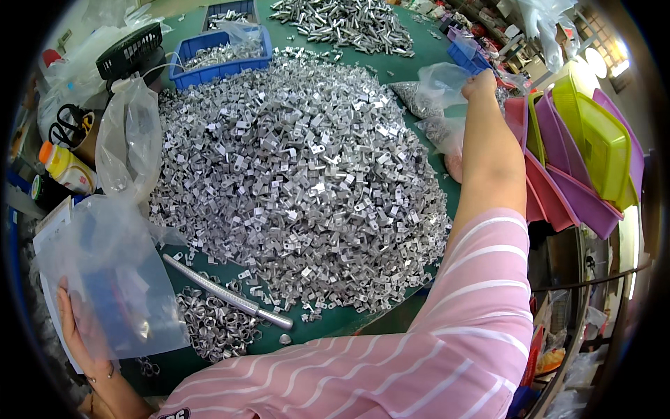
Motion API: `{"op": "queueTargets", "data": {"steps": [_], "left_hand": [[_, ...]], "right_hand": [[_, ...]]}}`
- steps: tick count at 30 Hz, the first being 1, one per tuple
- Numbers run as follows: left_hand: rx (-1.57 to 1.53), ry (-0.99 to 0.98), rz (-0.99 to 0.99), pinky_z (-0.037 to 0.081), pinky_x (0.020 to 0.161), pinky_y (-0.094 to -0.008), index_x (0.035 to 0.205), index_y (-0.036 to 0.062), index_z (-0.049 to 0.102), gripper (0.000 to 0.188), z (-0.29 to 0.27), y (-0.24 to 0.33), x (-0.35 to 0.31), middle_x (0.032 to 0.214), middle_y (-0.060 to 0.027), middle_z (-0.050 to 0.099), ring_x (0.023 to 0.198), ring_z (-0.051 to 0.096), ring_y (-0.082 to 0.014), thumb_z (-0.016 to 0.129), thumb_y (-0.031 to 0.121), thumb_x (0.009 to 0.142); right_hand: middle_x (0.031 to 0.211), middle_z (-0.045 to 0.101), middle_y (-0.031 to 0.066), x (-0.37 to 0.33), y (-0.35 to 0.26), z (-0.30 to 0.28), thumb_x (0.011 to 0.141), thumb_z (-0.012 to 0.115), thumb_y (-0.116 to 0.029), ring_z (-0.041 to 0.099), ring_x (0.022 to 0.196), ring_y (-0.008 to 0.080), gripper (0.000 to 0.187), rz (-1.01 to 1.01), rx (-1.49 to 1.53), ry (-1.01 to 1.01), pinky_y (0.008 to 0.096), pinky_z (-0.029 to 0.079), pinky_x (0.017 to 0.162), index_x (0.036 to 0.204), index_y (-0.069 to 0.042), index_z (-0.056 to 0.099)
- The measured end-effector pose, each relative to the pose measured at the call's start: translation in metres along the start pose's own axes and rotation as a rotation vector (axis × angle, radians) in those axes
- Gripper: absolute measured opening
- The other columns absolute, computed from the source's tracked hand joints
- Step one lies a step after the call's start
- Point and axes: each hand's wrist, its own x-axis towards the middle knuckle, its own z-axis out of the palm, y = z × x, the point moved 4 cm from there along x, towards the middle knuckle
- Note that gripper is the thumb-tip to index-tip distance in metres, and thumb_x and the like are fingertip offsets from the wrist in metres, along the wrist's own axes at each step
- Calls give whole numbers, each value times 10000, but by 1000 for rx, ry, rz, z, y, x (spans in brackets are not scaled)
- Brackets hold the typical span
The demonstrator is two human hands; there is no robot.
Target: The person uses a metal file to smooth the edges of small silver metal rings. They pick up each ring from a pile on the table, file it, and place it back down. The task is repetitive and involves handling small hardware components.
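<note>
My left hand point(82, 335) is at the lower left, its fingers closed on a large translucent plastic bag point(132, 279); the bag partly veils them. A white sheet shows behind it. My right arm stretches to the far right, where my right hand point(480, 85) has curled fingers at the edge of a clear plastic bag point(444, 78). Bags of small metal parts point(417, 99) lie beside that hand. Between my arms spreads a wide heap of small silver metal brackets point(300, 181). A ring mandrel point(227, 291) lies at its near edge, above a small pile of metal rings point(216, 325).
Blue bins point(223, 59) of metal parts stand behind the heap, near a pile of metal tubes point(345, 24). A black fan point(130, 51), scissors point(70, 124) and an orange-capped bottle point(66, 167) stand left. Stacked plastic baskets point(586, 140) rise beside my right arm.
</note>
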Motion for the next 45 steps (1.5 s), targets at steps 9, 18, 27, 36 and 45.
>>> {"op": "queueTargets", "data": {"steps": [9,18,27,36,45], "left_hand": [[-92,-140,-21,242,391,-122,1188,43,472,292,-15,-4,13,670,65,387,485,312,23,424,171,929],[-136,-270,-41,275,423,-125,1200,39,456,305,-32,-6,14,703,43,403,519,343,1,430,172,927],[-123,-405,-70,406,832,-246,1218,27,450,351,-37,-4,16,1111,-55,508,974,503,-125,433,218,924],[-158,-505,11,412,627,-199,1067,32,537,222,-7,0,-32,870,8,543,754,507,-71,482,160,893],[248,-620,17,406,470,-202,875,22,578,149,-47,-5,-57,666,-22,563,529,510,-77,584,165,834]], "right_hand": [[1162,490,238,-26,5,-4,679,593,-622,467,1109,296,855,-638,-1326,-569,349,321,949,1106,114,500],[909,649,61,-74,-14,-12,755,597,-297,599,898,242,199,-988,-1637,-260,420,363,830,916,-200,663],[829,647,75,-133,-41,0,825,547,-291,611,785,191,266,-1050,-717,-334,341,433,709,900,-48,624],[997,594,170,-440,76,-30,868,422,-478,578,905,224,631,403,-342,-1539,337,462,727,1266,4,336],[657,549,5,-558,133,-91,850,545,-93,476,532,51,111,63,-313,-1390,191,381,454,861,11,584]]}}
